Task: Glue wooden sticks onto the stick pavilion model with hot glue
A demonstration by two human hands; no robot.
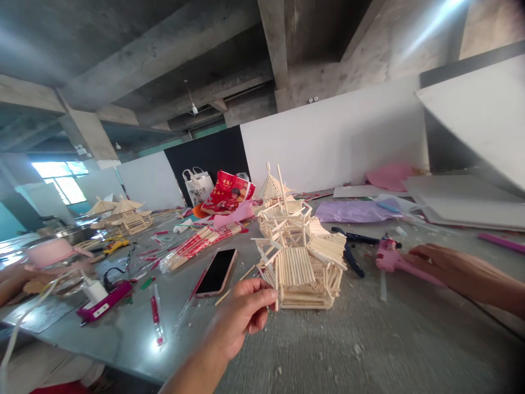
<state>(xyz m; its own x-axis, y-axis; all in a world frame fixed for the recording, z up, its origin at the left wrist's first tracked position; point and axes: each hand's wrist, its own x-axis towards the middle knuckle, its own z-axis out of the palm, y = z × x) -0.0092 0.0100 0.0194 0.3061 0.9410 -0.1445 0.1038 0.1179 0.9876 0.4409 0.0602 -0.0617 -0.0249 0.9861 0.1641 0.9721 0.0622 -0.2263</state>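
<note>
A pavilion model [295, 265] built of thin wooden sticks stands upright on the grey table in front of me. My left hand [253, 306] is closed, thumb and fingers pinched at the model's lower left corner post. To the right, my right hand [455, 271] lies around the handle of a pink hot glue gun [391, 258]; its fingers are partly hidden. A clear glue stick or strand hangs below the gun. Between model and gun lie dark-handled pliers [353, 251]. A phone [217, 272] lies left of the model.
Packs of sticks [200, 246] lie behind the phone. A purple power strip [104, 302] with cables sits at left, near another person's arm [14, 282]. Red bag [227, 192], purple sheet [355, 212] and white boards [467, 200] are at the back. More stick models [123, 216] stand far left.
</note>
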